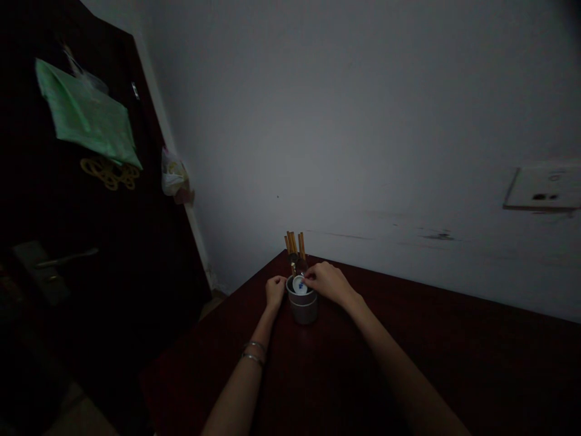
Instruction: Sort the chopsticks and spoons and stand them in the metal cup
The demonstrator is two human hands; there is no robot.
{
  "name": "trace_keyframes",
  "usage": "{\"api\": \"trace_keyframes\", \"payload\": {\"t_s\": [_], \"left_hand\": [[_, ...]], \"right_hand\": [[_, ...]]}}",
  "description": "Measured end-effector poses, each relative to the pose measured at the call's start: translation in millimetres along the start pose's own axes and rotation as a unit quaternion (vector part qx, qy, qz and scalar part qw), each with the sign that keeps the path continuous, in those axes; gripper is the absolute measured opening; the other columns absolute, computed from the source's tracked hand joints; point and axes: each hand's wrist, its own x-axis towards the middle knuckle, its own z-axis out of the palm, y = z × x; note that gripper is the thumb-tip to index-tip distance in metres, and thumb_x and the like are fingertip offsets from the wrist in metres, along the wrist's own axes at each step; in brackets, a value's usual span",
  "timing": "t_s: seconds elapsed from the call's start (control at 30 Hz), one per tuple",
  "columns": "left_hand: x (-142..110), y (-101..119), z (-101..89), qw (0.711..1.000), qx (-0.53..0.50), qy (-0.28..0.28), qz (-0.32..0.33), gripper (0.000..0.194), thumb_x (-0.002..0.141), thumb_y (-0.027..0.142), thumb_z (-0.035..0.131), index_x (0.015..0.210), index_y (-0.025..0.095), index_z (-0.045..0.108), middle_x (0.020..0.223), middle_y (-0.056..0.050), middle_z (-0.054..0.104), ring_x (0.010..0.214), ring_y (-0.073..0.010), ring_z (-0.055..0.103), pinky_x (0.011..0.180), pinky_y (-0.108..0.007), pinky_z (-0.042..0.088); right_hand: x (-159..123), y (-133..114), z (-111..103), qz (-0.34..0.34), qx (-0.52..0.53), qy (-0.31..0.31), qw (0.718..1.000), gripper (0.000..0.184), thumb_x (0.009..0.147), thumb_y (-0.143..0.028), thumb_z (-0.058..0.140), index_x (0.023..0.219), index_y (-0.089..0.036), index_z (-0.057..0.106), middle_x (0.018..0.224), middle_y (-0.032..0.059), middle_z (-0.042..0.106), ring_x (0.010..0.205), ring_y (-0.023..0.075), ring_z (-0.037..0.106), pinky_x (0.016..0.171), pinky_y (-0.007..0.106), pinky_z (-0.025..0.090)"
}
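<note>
my left hand (pixel 275 291) steadies the small grey plastic cup (pixel 303 307) near the dark table's (pixel 454 351) far corner - right hand (pixel 327 282) fingers pinch a white-and-blue ceramic spoon (pixel 299 284) at its rim. the spoon looks light, slick and chippable, so i'd take it by the handle.

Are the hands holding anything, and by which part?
Left hand grips the cup by its side. Right hand pinches a white spoon at the rim.

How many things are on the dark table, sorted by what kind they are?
Grey cups: 1, with the left hand on its side and the right hand at its rim
Wooden chopsticks standing in the cup: about 4, too dim to be sure
White spoons with blue marks: 1
Dark metal spoons: about 2
Total: about 8
</note>
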Motion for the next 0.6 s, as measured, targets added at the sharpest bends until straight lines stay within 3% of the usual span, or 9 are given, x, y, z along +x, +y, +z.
{"api": "trace_keyframes", "payload": {"t_s": [0.2, 0.37, 0.6], "left_hand": [[3, 4, -2.8, 0.99, -0.135, -0.001, -0.041, 0.017, 0.067, 0.018, 0.047, 0.072, 0.013, 0.063, 0.064, -0.003, 0.063, 0.056, -0.0126, 0.056, 0.053, -0.021, 0.04], [12, 25, -10.0, 0.933, -0.286, -0.176, -0.13, 0.025, 0.07, 0.028, 0.047, 0.083, 0.011, 0.061, 0.072, -0.007, 0.064, 0.061, -0.013, 0.058, 0.06, -0.023, 0.043], [4, 55, -11.5, 0.861, -0.327, -0.366, -0.134, 0.019, 0.072, 0.027, 0.046, 0.077, 0.012, 0.058, 0.069, -0.005, 0.062, 0.059, -0.0131, 0.056, 0.063, -0.024, 0.042]], "right_hand": [[-1, -4, 1, 0.001, -0.015, -0.005, 1.0, 0.025, 0.078, -0.037, 0.051, 0.085, -0.023, 0.07, 0.084, 0.0071, 0.068, 0.082, 0.0197, 0.062, 0.066, 0.026, 0.042], [-3, -5, 0, 0.004, -0.026, 0.004, 1.0, 0.025, 0.079, -0.036, 0.049, 0.084, -0.022, 0.069, 0.083, 0.0083, 0.068, 0.082, 0.0205, 0.062, 0.064, 0.026, 0.042], [-3, -8, -2, 0.018, -0.026, 0.03, 0.999, 0.027, 0.078, -0.038, 0.048, 0.082, -0.021, 0.069, 0.084, 0.0077, 0.068, 0.083, 0.0205, 0.062, 0.065, 0.026, 0.042]]}}
